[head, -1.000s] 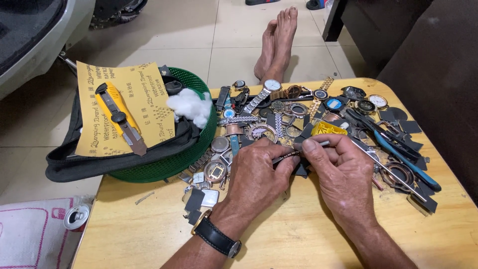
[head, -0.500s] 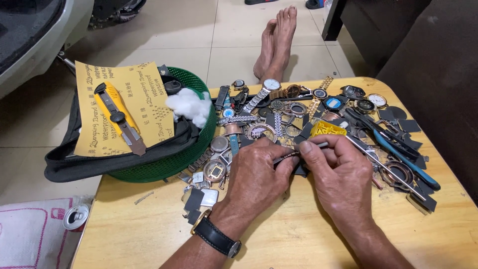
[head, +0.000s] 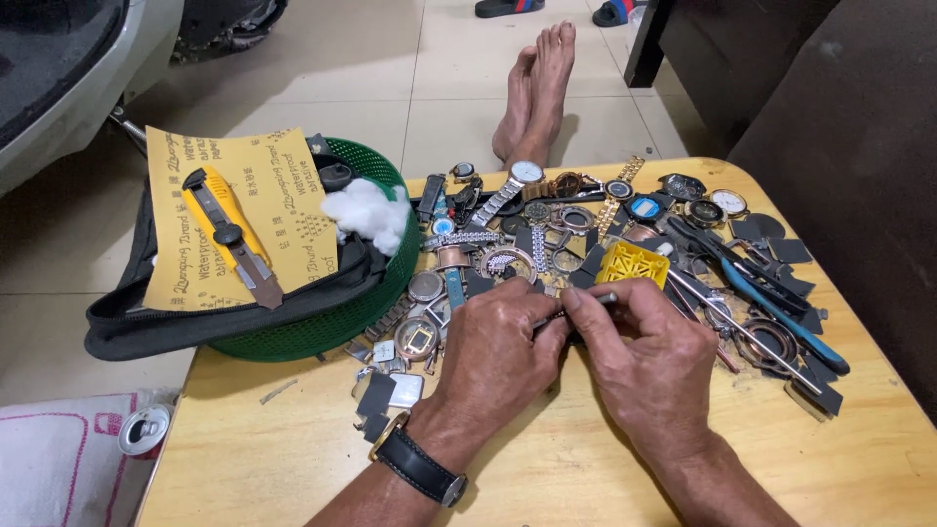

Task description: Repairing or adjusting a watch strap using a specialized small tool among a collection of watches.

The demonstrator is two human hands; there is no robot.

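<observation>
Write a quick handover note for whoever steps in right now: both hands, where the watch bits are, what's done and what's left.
Left hand: closed around a small part, too hidden to identify; wristwatch worn on that wrist.
Right hand: pinching a thin metal tool, its tip at the left hand's fingers.
Both work over the wooden table, in front of the pile of watches and parts.
Yellow plastic block sits just beyond the hands; blue-handled pliers lie to the right.
Green basket at left holds a yellow utility knife.
Done: cannot tell. Left: the part in hand is mid-work.
</observation>
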